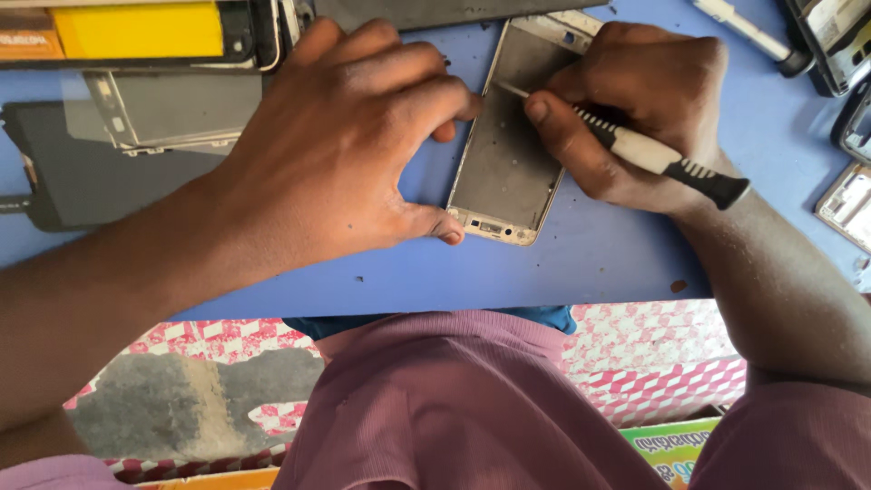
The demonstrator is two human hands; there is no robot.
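The table (pixel 581 259) is showing plain blue, and the phone frame (pixel 504 172) on it is showing a grey inside with a pale silver-gold rim. The screwdriver (pixel 658 161) is showing a white handle running into a black ribbed end, while a yellow battery (pixel 136 30) is lying in a black-edged phone beside a dark grey panel (pixel 68 177). Below, the shirt (pixel 454 408) is showing a dull mauve, and the floor cloth (pixel 662 367) is showing a pink-and-white chequered pattern.

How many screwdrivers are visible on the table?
2: one screwdriver in the right hand, over the phone frame; another lying top right. Others may be hidden.
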